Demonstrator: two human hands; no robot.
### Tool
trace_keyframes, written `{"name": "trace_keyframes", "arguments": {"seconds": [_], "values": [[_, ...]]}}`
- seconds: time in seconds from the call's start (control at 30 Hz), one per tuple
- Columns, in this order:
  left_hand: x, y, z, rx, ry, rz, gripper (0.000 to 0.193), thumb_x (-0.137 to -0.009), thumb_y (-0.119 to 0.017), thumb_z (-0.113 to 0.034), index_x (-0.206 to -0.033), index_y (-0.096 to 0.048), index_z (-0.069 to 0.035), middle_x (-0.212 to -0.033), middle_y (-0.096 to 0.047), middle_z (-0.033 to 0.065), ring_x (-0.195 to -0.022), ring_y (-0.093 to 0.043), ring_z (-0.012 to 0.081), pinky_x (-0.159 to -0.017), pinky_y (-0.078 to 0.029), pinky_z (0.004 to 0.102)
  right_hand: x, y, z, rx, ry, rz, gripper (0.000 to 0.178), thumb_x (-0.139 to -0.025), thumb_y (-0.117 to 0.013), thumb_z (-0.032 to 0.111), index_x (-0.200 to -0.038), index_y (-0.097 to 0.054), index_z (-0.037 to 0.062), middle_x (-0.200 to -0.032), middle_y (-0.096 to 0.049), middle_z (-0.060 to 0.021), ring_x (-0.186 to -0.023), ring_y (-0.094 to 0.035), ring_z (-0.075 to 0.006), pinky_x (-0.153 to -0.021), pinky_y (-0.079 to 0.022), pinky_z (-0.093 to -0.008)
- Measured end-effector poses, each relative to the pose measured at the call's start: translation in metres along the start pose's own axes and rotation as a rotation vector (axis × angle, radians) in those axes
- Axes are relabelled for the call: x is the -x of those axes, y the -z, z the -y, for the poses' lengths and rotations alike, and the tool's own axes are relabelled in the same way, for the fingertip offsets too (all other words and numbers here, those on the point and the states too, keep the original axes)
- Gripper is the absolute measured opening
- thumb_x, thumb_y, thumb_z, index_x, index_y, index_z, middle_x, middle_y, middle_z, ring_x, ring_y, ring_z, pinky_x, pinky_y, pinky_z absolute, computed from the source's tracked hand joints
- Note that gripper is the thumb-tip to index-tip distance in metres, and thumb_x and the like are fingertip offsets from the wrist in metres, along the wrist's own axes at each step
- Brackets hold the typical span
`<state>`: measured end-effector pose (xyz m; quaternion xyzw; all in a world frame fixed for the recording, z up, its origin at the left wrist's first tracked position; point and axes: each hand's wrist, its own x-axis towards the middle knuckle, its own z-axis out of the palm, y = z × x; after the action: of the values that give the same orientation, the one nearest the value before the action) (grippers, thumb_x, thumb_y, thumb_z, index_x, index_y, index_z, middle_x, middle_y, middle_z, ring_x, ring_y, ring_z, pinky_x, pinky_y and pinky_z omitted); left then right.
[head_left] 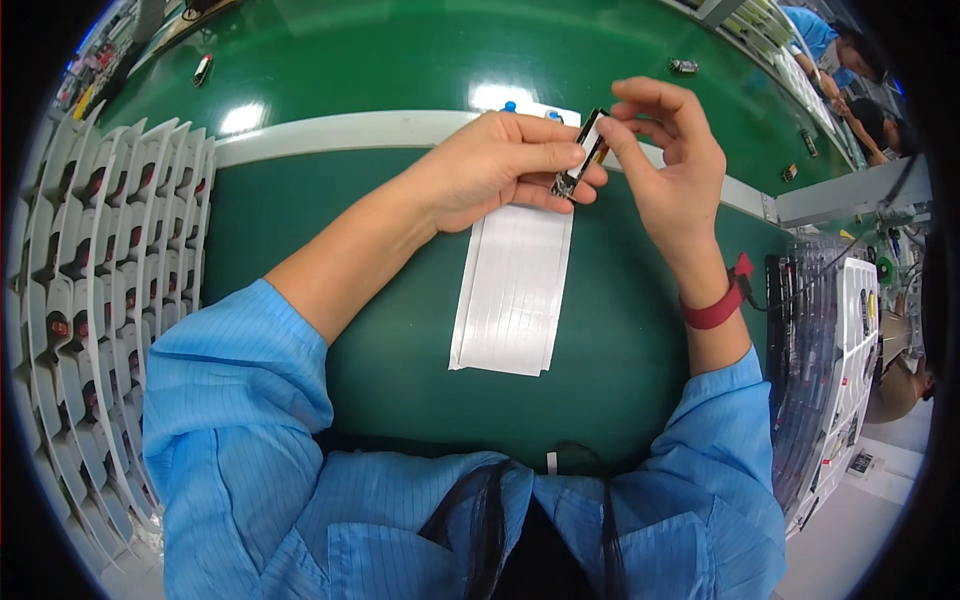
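Observation:
My left hand [500, 165] pinches a small slim part [577, 165], black-edged with a pale face and a strip of orange along one side. The part is tilted, its upper end leaning to the right. At that upper end, my right hand [672, 150] is raised with its thumb against or very close to the part's edge; its other fingers are curved and apart from the thumb. Below the left hand, a strip-like stack of white sheets [515, 290] lies on the dark green mat [390, 370]. A red wrist strap [715, 305] circles my right wrist.
Stacked white trays [120, 250] holding small parts stand at the left. Clear and white trays [825, 370] are stacked at the right. Beyond a white rail [330, 135] runs a glossy green surface [380, 60] carrying several small parts. Other people [845, 60] work at the far right.

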<state>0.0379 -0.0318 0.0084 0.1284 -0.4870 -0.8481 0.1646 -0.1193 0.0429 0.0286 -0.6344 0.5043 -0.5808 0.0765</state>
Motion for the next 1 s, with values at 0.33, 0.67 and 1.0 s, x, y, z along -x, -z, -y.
{"name": "trace_keyframes", "arguments": {"seconds": [0.33,0.67,1.0], "values": [[0.004,-0.004,-0.002,-0.058,0.047,-0.094,0.03,-0.083,-0.061,-0.018,-0.107,-0.058,-0.001,-0.091,-0.063,0.0101,-0.079,-0.063,0.0154,-0.069,-0.055,0.0241,-0.004,0.007,0.003,-0.008,-0.043,0.15,0.023,-0.074,-0.061,-0.004,-0.095,-0.052,-0.0017,-0.081,-0.06,-0.0075,-0.075,-0.06,-0.0132,-0.071,-0.051,-0.0262],[0.002,0.002,-0.001,-0.054,0.082,-0.073,0.026,-0.083,-0.061,-0.018,-0.102,-0.06,0.0,-0.091,-0.063,0.01,-0.08,-0.063,0.0137,-0.065,-0.055,0.0215,-0.007,0.016,0.007,0.147,0.104,0.347,0.019,-0.072,-0.062,-0.005,-0.087,-0.051,-0.0008,-0.079,-0.058,-0.0078,-0.07,-0.058,-0.0153,-0.064,-0.048,-0.0266],[0.005,-0.003,-0.004,0.0,0.076,-0.059,0.027,-0.084,-0.06,-0.021,-0.102,-0.059,-0.001,-0.092,-0.063,0.0103,-0.083,-0.062,0.0168,-0.073,-0.053,0.0273,-0.001,0.006,-0.002,0.108,0.173,0.073,0.022,-0.074,-0.062,-0.004,-0.093,-0.052,0.0002,-0.076,-0.058,-0.0068,-0.064,-0.058,-0.0151,-0.061,-0.049,-0.0258]]}}
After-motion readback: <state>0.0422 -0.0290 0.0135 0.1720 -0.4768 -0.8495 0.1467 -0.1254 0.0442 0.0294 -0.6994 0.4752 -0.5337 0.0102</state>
